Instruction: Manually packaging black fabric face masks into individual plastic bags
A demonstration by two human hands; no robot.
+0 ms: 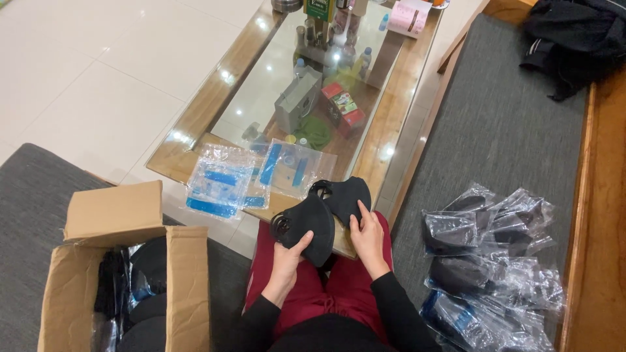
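Over my lap in red trousers, both hands hold black face masks. My left hand [287,259] grips the nearer folded black mask [306,221] from below, thumb on its lower edge. My right hand [367,234] pinches the second black mask [345,195], which overlaps the first behind and to the right. Black ear loops show at the left edge of the nearer mask and at the top of the farther one.
Clear plastic bags with blue strips [225,179] lie on the glass-topped coffee table [195,124]. An open cardboard box [130,274] with dark masks stands at my left. Bagged black masks [495,261] pile on the grey sofa cushion [495,130] at my right. Dark clothing [574,39] lies far right.
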